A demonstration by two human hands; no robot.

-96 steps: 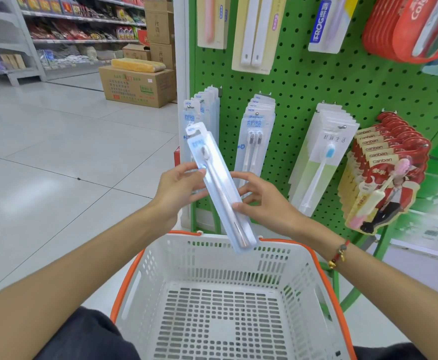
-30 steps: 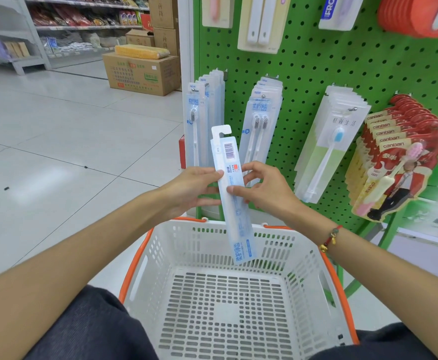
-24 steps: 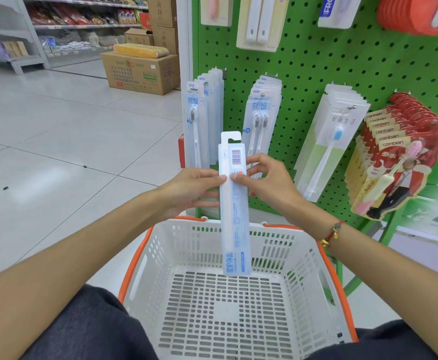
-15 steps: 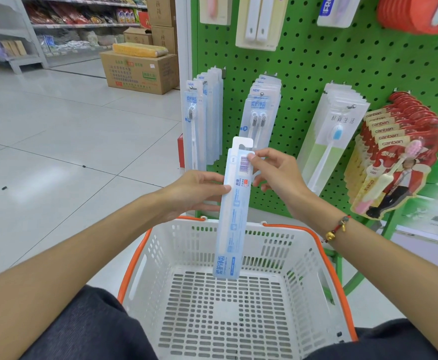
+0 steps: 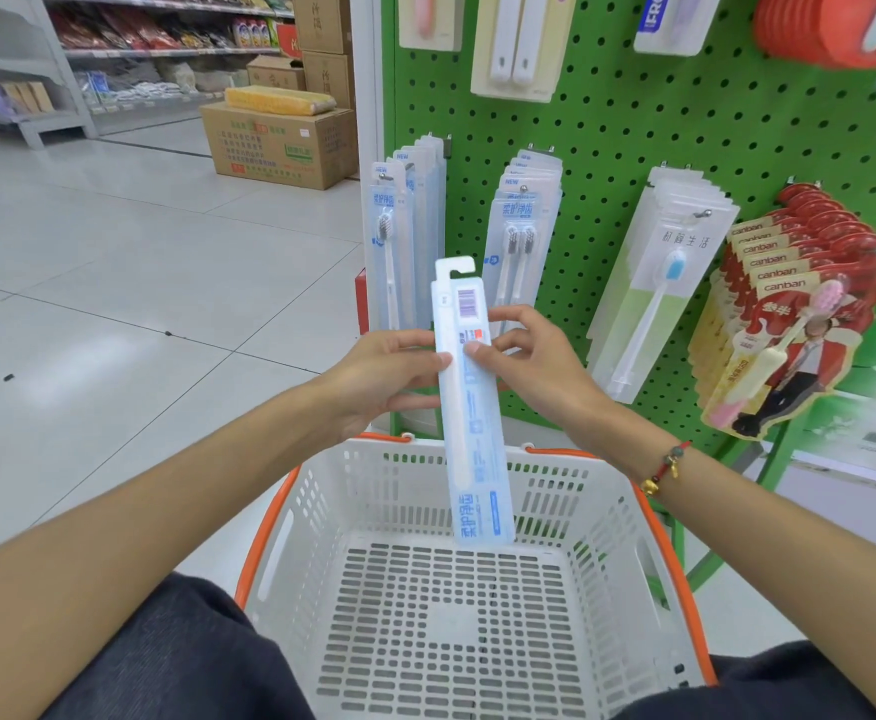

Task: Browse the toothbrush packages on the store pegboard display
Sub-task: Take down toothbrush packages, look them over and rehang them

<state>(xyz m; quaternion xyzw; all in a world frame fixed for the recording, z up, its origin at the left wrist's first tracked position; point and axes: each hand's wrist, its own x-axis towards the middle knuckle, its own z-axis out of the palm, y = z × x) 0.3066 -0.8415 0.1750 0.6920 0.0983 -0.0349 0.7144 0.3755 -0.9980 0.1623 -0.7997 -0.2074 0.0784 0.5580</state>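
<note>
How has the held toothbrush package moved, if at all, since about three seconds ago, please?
Yes. The toothbrush package has been turned from tilted, brush side showing, to nearly upright, barcode side showing, lower end over the basket. Both the left hand and right hand hold it.

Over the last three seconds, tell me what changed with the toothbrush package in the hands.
The toothbrush package was turned over: its clear front faced the camera then, its barcode back does now. It also swung from a slant to nearly upright, hang tab on top. Unchanged: the left hand and right hand both still pinch it above the basket, which holds nothing; the pegboard stock hangs as before.
</note>
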